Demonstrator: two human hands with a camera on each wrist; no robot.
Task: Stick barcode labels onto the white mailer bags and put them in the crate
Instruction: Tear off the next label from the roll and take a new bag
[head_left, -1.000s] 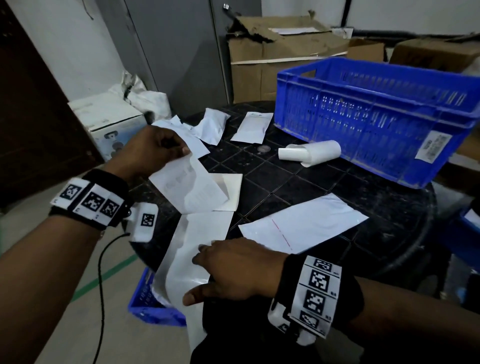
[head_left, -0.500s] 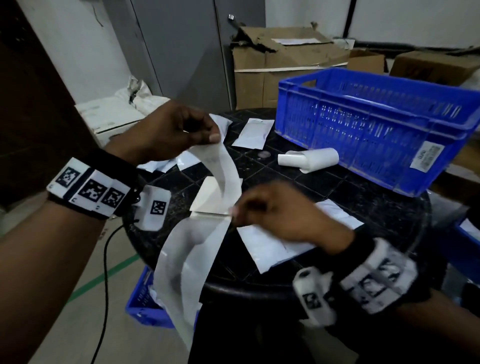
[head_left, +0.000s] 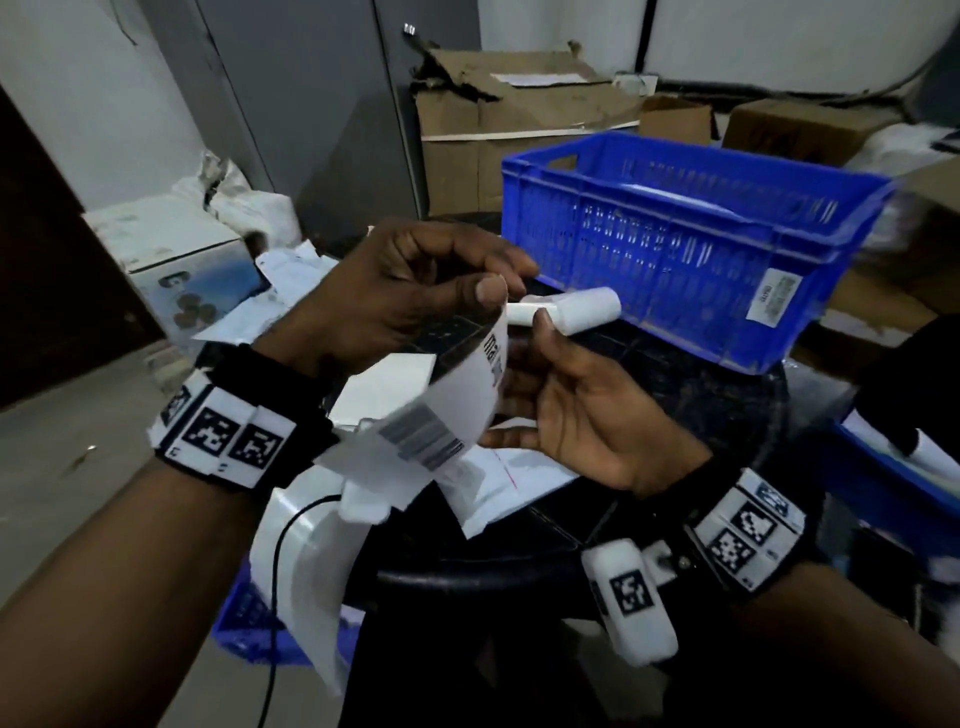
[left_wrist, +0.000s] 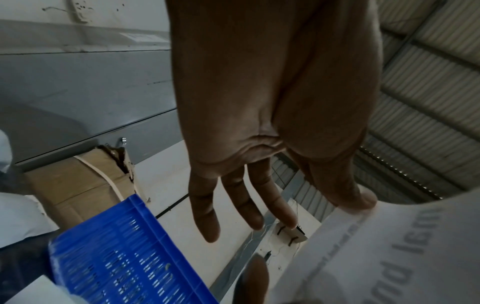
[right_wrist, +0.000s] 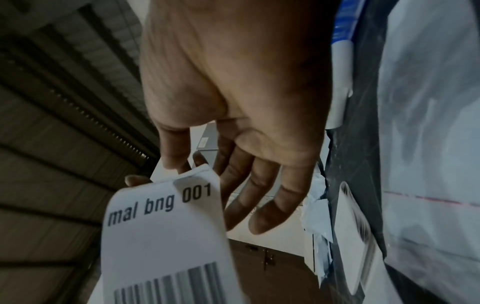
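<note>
A white barcode label (head_left: 427, 437) printed "mal bng 001" (right_wrist: 166, 232) curls up in front of me on its backing strip, whose tail (head_left: 311, 571) hangs over the table edge. My left hand (head_left: 498, 283) pinches the strip's top between thumb and forefinger; the thumb (left_wrist: 362, 200) presses the paper (left_wrist: 376, 257). My right hand (head_left: 524, 332) is palm up behind the label, and its thumb and a finger (right_wrist: 187, 166) pinch the top edge. A white mailer bag (head_left: 501, 480) lies flat on the table below. The blue crate (head_left: 675, 234) stands at the back right.
A label roll (head_left: 574, 309) lies in front of the crate on the round black table (head_left: 649, 374). More white bags (head_left: 280, 270) lie at the far left. Cardboard boxes (head_left: 519, 119) stand behind, and a second blue crate (head_left: 249, 618) sits on the floor.
Both hands have lifted the label strip off the table and closer to me. My right hand left the strip's lower part and came up to its top edge. The barcode now faces me.
</note>
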